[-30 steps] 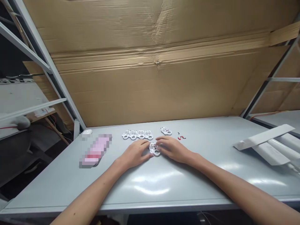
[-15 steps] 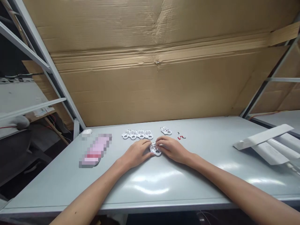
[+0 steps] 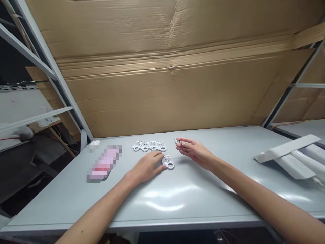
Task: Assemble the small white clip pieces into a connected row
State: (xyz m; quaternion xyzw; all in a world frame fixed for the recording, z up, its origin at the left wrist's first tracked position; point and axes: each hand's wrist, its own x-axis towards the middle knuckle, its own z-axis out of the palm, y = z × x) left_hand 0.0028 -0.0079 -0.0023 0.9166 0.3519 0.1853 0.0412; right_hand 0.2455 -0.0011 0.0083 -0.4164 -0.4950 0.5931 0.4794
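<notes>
My left hand rests on the table, its thumb and fingers gripping the left edge of a white plastic part with a round ring at its near end. Raised to the right is my right hand, with a tiny red-and-black piece at its fingertips. Behind those fingertips, another white part is mostly hidden. Beyond my left hand, several matching white parts stand side by side in a row.
A pink, blurred-out flat object lies on the grey table at left, with a small white case behind it. White folded panels sit at right. Cardboard walls off the back, between metal frame posts.
My right hand has left the white part and moved up and right, now covering the small red and black bits and most of the other white part. My left hand stays in place.
</notes>
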